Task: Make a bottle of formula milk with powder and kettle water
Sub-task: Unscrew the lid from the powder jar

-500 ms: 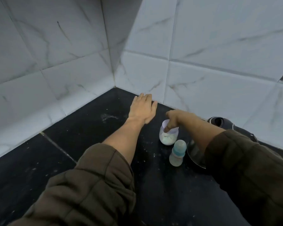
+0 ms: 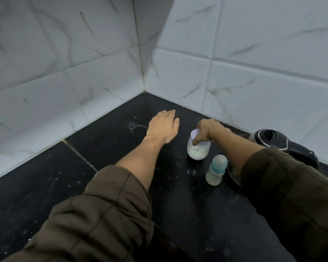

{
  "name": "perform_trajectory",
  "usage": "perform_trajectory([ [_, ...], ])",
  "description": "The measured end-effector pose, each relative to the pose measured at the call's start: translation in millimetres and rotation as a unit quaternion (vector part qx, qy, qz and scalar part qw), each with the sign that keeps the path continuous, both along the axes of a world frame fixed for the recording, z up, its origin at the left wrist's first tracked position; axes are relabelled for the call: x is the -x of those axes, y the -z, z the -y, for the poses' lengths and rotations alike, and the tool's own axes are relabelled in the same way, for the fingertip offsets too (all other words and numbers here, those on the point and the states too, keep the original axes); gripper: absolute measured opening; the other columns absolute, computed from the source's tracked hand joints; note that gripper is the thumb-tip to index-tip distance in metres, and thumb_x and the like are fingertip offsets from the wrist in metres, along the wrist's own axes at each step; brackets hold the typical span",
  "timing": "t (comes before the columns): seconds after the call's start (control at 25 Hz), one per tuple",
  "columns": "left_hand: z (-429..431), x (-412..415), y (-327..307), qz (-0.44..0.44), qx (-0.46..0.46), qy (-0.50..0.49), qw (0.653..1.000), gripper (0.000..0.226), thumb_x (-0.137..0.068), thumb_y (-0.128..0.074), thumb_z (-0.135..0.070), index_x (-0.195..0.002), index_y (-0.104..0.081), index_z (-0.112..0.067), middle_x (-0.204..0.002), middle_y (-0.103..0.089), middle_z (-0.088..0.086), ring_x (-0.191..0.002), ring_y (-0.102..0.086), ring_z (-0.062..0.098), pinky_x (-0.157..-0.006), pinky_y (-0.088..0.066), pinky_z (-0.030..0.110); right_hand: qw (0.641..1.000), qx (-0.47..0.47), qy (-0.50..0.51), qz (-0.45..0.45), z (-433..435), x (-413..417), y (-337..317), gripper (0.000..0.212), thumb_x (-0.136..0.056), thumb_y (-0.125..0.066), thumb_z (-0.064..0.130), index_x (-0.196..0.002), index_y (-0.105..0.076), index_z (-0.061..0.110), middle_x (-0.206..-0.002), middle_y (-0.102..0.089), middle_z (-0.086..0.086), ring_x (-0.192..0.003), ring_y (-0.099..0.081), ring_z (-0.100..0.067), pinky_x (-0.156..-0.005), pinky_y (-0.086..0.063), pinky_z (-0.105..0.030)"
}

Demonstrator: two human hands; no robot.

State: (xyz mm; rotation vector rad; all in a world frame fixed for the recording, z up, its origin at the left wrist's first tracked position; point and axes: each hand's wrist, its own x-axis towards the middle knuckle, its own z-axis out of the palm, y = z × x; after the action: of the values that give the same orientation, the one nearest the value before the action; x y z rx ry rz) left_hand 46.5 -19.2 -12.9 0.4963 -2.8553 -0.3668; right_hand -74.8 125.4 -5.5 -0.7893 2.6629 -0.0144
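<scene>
A clear powder container [image 2: 198, 153] with white formula powder in its bottom stands on the black counter [image 2: 106, 186] near the tiled corner. My right hand [image 2: 208, 130] hangs over its mouth, with one fingertip showing inside through the clear wall and the other fingers curled at the rim. Whether it holds a scoop is hidden. A small baby bottle [image 2: 216, 170] with a blue capped top stands upright just in front and to the right of the container. My left hand [image 2: 164, 125] lies flat and open on the counter, left of the container, not touching it.
A black kettle [image 2: 284, 146] with a closed lid stands at the right against the wall, partly behind my right sleeve. White marble-look tiled walls [image 2: 83, 72] close the corner at the back. Powder specks dot the counter.
My right fingers have dipped further into the container's mouth. My left hand stays flat on the counter. The bottle and the kettle have not moved.
</scene>
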Motion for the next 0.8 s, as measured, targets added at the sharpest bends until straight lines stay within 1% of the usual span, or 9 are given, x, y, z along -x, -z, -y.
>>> perform_trajectory([
  [0.08, 7.9, -14.0, -3.1, 0.004, -0.003, -0.006, 1.000, 0.048, -0.111, -0.033, -0.030, -0.154, -0.047, -0.013, -0.148, -0.059, 0.010, -0.137, -0.051, 0.031, -0.105, -0.045, 0.048, 1.000, 0.017, -0.017, 0.014, 14.8, -11.2, -10.8, 0.066, -0.062, -0.088, 0.048, -0.114, -0.068, 0.013, -0.103, -0.068, -0.008, -0.088, -0.069, -0.029, -0.081, -0.064, -0.045],
  [0.12, 12.1, -21.6, -4.3, 0.007, 0.000, -0.011, 1.000, 0.047, -0.110, -0.034, -0.027, -0.154, -0.048, -0.014, -0.146, -0.061, 0.009, -0.134, -0.054, 0.031, -0.103, -0.047, 0.048, 0.999, 0.024, -0.029, 0.019, 22.4, -17.5, -16.0, 0.066, -0.060, -0.088, 0.049, -0.111, -0.069, 0.012, -0.101, -0.068, -0.008, -0.087, -0.070, -0.029, -0.081, -0.065, -0.046],
  [0.2, 19.7, -38.3, -5.3, 0.020, -0.001, -0.029, 0.999, 0.049, -0.107, -0.039, -0.022, -0.154, -0.047, -0.015, -0.147, -0.061, 0.008, -0.134, -0.054, 0.031, -0.104, -0.047, 0.048, 0.998, 0.036, -0.052, 0.028, 36.4, -32.2, -24.8, 0.066, -0.057, -0.090, 0.049, -0.107, -0.070, 0.012, -0.099, -0.069, -0.008, -0.087, -0.071, -0.029, -0.082, -0.065, -0.047],
  [0.32, 25.8, -66.8, -5.5, 0.051, -0.041, -0.054, 0.996, 0.060, -0.098, -0.050, -0.019, -0.158, -0.042, -0.017, -0.154, -0.055, 0.006, -0.140, -0.050, 0.031, -0.110, -0.046, 0.049, 0.995, 0.042, -0.089, 0.028, 53.6, -60.0, -32.2, 0.065, -0.057, -0.093, 0.048, -0.105, -0.070, 0.012, -0.099, -0.070, -0.009, -0.087, -0.072, -0.030, -0.082, -0.065, -0.046],
  [0.44, 29.6, -98.9, 5.0, 0.089, -0.096, -0.080, 0.988, 0.075, -0.090, -0.063, -0.022, -0.160, -0.038, -0.019, -0.156, -0.052, 0.006, -0.141, -0.051, 0.031, -0.111, -0.046, 0.047, 0.991, 0.037, -0.125, 0.020, 67.5, -89.7, -33.1, 0.066, -0.057, -0.094, 0.050, -0.105, -0.068, 0.013, -0.095, -0.068, -0.007, -0.085, -0.071, -0.029, -0.083, -0.065, -0.045],
  [0.52, 30.3, -115.4, 20.7, 0.115, -0.138, -0.093, 0.979, 0.081, -0.086, -0.069, -0.025, -0.160, -0.038, -0.018, -0.155, -0.053, 0.007, -0.138, -0.054, 0.031, -0.110, -0.048, 0.045, 0.989, 0.035, -0.141, 0.017, 72.8, -105.6, -30.8, 0.067, -0.058, -0.095, 0.050, -0.106, -0.067, 0.013, -0.091, -0.065, -0.005, -0.084, -0.071, -0.028, -0.083, -0.064, -0.045],
  [0.64, 24.5, -131.7, 47.5, 0.127, -0.204, -0.104, 0.965, 0.085, -0.078, -0.078, -0.033, -0.155, -0.045, -0.023, -0.143, -0.062, 0.003, -0.125, -0.060, 0.028, -0.102, -0.051, 0.041, 0.988, 0.027, -0.152, 0.012, 73.3, -123.8, -23.5, 0.064, -0.059, -0.094, 0.050, -0.103, -0.065, 0.014, -0.087, -0.063, -0.003, -0.079, -0.069, -0.025, -0.083, -0.064, -0.043],
  [0.72, 18.0, -139.8, 64.4, 0.105, -0.245, -0.115, 0.957, 0.081, -0.072, -0.085, -0.040, -0.145, -0.054, -0.028, -0.129, -0.068, -0.003, -0.115, -0.064, 0.024, -0.099, -0.053, 0.041, 0.987, 0.016, -0.160, 0.011, 72.5, -134.7, -16.6, 0.065, -0.057, -0.094, 0.052, -0.102, -0.067, 0.014, -0.086, -0.063, -0.003, -0.078, -0.069, -0.025, -0.082, -0.064, -0.043],
  [0.8, 11.1, -146.6, 80.2, 0.076, -0.289, -0.131, 0.945, 0.080, -0.066, -0.091, -0.048, -0.137, -0.058, -0.029, -0.121, -0.070, -0.007, -0.112, -0.065, 0.020, -0.100, -0.053, 0.041, 0.985, 0.012, -0.169, 0.012, 72.9, -143.3, -9.4, 0.063, -0.056, -0.094, 0.053, -0.098, -0.068, 0.014, -0.084, -0.064, -0.002, -0.075, -0.068, -0.024, -0.079, -0.064, -0.041],
])
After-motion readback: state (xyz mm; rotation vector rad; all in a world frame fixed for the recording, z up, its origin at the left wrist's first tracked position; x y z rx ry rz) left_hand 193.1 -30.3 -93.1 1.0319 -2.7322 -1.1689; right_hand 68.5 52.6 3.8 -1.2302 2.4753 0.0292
